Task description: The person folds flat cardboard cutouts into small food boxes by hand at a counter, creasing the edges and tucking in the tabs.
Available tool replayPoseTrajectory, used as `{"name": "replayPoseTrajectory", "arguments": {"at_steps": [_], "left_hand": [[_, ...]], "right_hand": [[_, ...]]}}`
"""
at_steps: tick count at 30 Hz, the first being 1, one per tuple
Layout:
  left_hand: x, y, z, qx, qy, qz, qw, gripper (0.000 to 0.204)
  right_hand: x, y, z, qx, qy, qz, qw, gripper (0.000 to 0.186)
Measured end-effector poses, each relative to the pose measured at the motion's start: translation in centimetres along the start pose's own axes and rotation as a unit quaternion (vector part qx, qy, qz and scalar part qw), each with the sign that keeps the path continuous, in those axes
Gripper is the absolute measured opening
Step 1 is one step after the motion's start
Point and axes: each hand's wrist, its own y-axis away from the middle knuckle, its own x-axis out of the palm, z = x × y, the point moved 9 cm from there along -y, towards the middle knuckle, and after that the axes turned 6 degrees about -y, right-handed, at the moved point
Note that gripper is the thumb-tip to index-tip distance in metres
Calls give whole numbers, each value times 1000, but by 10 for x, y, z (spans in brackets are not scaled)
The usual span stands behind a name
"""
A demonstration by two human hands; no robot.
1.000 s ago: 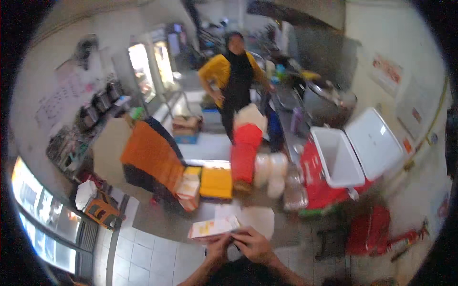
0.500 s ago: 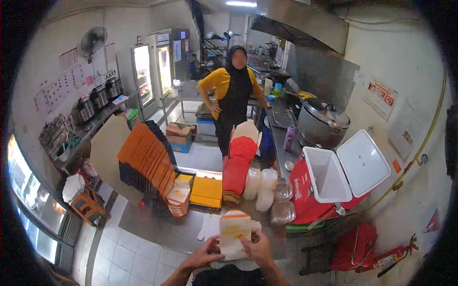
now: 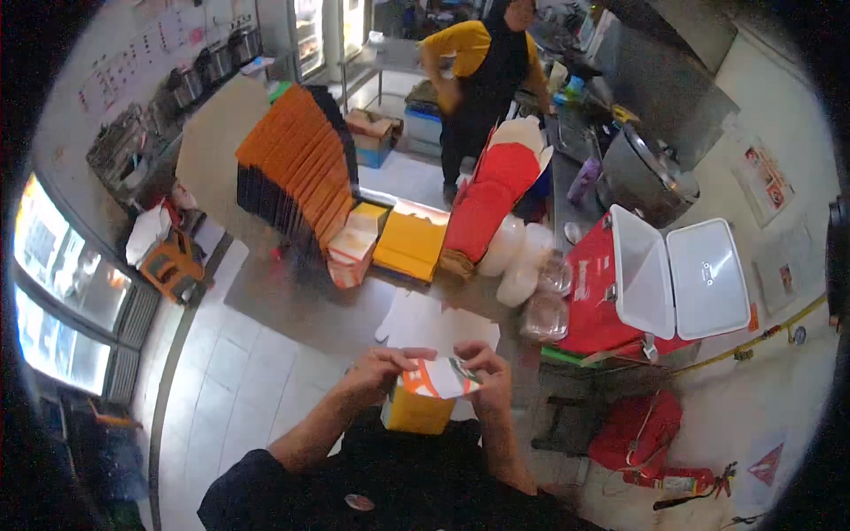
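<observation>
Both our hands are on one carton point(image 3: 420, 412), pinched in front of our chest, over the near edge of the counter point(image 3: 292, 296). Left hand point(image 3: 376, 373) grips its upper left corner, right hand point(image 3: 489, 379) its upper right corner; fingers bent on both. We see a yellow side facing us and a white-and-orange flap across the top, between the hands. Can't tell whether the flap is tucked in.

Just beyond the hands, we have white sheets point(image 3: 429, 320) flat on the counter, partly overlapping. Behind those, left to right: a leaning stack of orange boxes point(image 3: 305, 159) with dark ones along its sides, a white-and-orange box point(image 3: 354, 248), yellow boxes point(image 3: 412, 243), a tall stack of red cartons point(image 3: 491, 190) tilted to the right, white tubs point(image 3: 518, 257), then clear tubs point(image 3: 544, 317). The cooler point(image 3: 589, 296) sits to the right of the tubs, red body, white lid point(image 3: 708, 279) swung back to the right.

Further out, we have a purple bottle point(image 3: 584, 181) and a big pot point(image 3: 651, 177) on the side bench. A co-worker point(image 3: 482, 71) in yellow sleeves and a dark apron stands past the red stack. Lower right: red bag point(image 3: 637, 434), extinguisher point(image 3: 686, 482) just below it. Far left: orange stool point(image 3: 173, 265) beside a lit fridge point(image 3: 71, 292).
</observation>
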Motion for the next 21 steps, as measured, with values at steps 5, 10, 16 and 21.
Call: {"name": "replayPoseTrajectory", "arguments": {"at_steps": [5,10,16,21], "left_hand": [[-20,11,-25,121,-152,-137,971,36],[-21,7,-20,97,-187,-100,973,49],[-36,12,-40,95,-243,-104,960,48],[-37,14,-59,79,-328,18,941,38]], "right_hand": [[8,6,-19,118,-118,-136,977,42],[22,3,-39,226,-20,-90,970,44],[45,-18,-47,196,13,-36,980,45],[78,-45,-45,35,71,90,993,27]]}}
